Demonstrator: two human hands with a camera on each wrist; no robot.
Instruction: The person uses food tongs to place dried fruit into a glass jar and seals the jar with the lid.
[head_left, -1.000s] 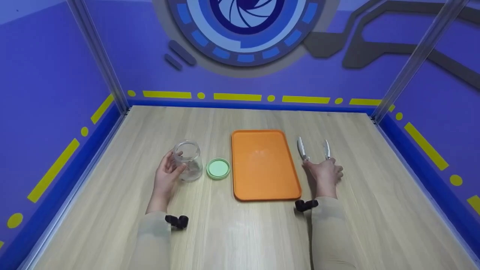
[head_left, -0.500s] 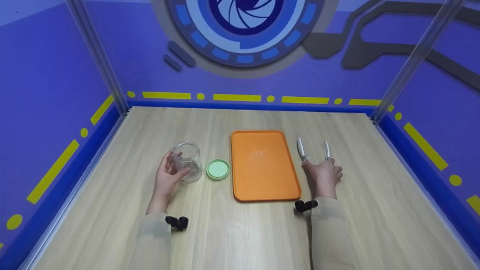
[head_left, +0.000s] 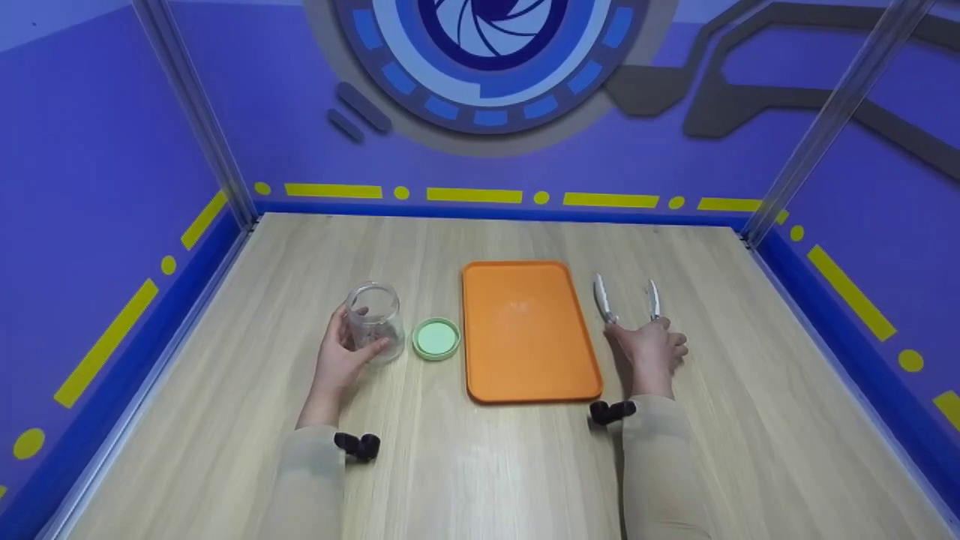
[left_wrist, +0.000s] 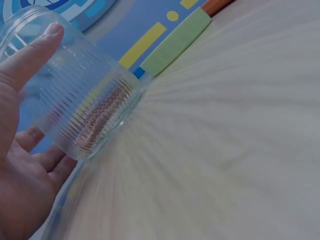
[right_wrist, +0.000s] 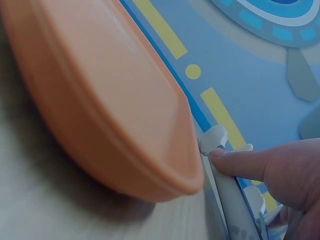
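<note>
My left hand [head_left: 337, 364] holds a clear glass jar [head_left: 384, 337] that stands upright on the table, its mouth uncovered. In the left wrist view the thumb lies along the near side of the ribbed jar [left_wrist: 95, 95] and the fingers are behind it. Through the glass low down shows a reddish-brown patch; I cannot tell what it is. A pale green round lid [head_left: 436, 339] lies just right of the jar. My right hand [head_left: 649, 349] grips metal tongs [head_left: 603, 300], thumb on one arm, their two tips spread apart and pointing away. The hand hides their rear part.
An orange rectangular tray [head_left: 529, 337] lies between the lid and the tongs, its right rim close to the right hand. Blue printed walls [head_left: 480, 169] enclose the wooden table [head_left: 480, 472] at the back and both sides.
My left thumb has slid a little to the right across the jar's front, and the left hand has shifted slightly right with it. The right hand and tongs keep their place.
</note>
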